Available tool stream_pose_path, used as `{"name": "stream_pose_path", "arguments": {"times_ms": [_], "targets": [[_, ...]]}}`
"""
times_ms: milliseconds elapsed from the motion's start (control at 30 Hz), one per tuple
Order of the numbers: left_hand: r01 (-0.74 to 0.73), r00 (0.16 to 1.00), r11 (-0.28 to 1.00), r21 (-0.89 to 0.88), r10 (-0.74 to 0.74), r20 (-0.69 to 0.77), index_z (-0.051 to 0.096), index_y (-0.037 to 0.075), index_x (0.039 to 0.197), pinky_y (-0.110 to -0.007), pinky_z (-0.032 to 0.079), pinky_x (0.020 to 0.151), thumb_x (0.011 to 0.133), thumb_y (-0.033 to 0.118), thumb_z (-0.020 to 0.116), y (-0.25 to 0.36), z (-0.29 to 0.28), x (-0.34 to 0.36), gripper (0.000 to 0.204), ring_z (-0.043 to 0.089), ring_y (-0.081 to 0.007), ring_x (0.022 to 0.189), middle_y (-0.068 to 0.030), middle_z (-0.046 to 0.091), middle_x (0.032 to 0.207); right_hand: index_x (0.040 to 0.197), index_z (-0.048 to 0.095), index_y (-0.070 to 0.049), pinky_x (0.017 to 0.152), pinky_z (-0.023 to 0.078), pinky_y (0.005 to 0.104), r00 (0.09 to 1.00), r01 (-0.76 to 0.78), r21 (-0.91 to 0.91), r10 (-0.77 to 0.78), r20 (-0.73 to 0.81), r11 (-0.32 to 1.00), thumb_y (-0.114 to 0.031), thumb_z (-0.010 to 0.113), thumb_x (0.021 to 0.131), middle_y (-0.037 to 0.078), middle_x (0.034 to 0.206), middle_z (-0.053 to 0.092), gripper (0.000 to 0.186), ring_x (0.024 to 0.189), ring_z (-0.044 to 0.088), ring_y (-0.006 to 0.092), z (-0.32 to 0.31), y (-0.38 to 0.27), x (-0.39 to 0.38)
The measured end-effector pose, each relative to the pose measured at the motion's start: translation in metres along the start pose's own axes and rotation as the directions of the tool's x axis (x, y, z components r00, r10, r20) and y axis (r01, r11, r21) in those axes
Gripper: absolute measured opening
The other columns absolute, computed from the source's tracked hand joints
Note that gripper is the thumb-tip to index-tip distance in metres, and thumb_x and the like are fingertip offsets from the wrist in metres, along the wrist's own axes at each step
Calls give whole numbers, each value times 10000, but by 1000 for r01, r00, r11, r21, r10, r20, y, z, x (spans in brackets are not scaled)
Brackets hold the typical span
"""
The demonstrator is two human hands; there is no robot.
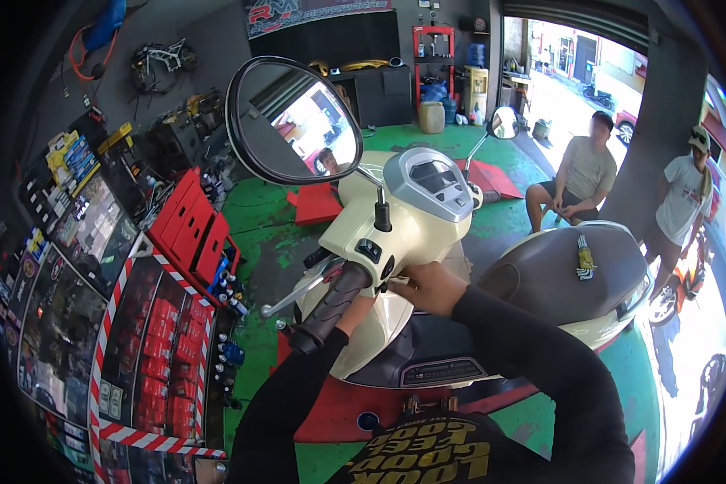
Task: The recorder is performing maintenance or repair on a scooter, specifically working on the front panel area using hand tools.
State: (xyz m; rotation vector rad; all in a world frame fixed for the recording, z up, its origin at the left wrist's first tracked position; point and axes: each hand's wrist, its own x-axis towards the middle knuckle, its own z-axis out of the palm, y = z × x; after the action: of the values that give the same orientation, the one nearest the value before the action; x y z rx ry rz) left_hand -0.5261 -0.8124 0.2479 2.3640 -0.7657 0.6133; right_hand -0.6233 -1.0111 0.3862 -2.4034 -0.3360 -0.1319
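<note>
A cream scooter (355, 206) stands before me, its handlebar and left rubber grip (331, 305) nearest. My right hand (434, 289) is closed in a pinch just below the left switch housing (369, 250), against the underside of the handlebar cover. Whatever lies between its fingertips is too small to make out. Under the grip reaches my left hand (361, 311); only the wrist and a bit of the hand show, and its fingers are hidden behind the handlebar. On the brown seat (532, 258) lies a hex key set (586, 260) in a yellow-green holder.
The brake lever (294, 294) and round left mirror (294, 121) jut out near my arms. A red tool cart (187, 226) and glass display case (149, 347) stand left. One person (579, 173) sits beyond the seat; another (684, 198) stands at right. Beneath the scooter is a red platform (331, 407).
</note>
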Motion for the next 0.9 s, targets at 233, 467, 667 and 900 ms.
{"name": "stream_pose_path", "arguments": {"times_ms": [233,467,667,900], "targets": [[124,990,984,-130,-114,84,586,41,1297,-330,461,1007,913,308,667,-14,7,4,474,601,-258,1181,-89,646,1271,1016,675,-13,669,523,377,987,96,-207,-120,-107,974,-169,603,848,151,833,703,240,707,648,310,3,7,-1],[135,990,984,-117,-129,61,593,45,1285,-326,473,996,913,307,666,9,-10,10,461,611,-244,1163,-83,650,1265,989,671,-12,694,502,315,937,-99,294,188,-294,951,-70,573,857,120,846,686,175,733,624,226,23,-14,-13],[141,979,750,-646,-11,202,612,53,1257,-342,486,979,935,275,628,-15,-24,16,392,622,-254,1134,-85,647,1264,1029,644,4,703,506,283,865,216,234,-74,-496,948,17,564,846,105,986,667,200,800,621,198,56,-3,-14],[-127,956,983,-130,156,250,635,60,1217,-353,500,946,914,201,614,28,-66,35,335,631,-264,1109,-92,663,1219,1155,580,6,741,515,263,822,335,651,126,-556,681,62,591,854,131,1168,587,306,887,606,167,73,-7,-18]]}}
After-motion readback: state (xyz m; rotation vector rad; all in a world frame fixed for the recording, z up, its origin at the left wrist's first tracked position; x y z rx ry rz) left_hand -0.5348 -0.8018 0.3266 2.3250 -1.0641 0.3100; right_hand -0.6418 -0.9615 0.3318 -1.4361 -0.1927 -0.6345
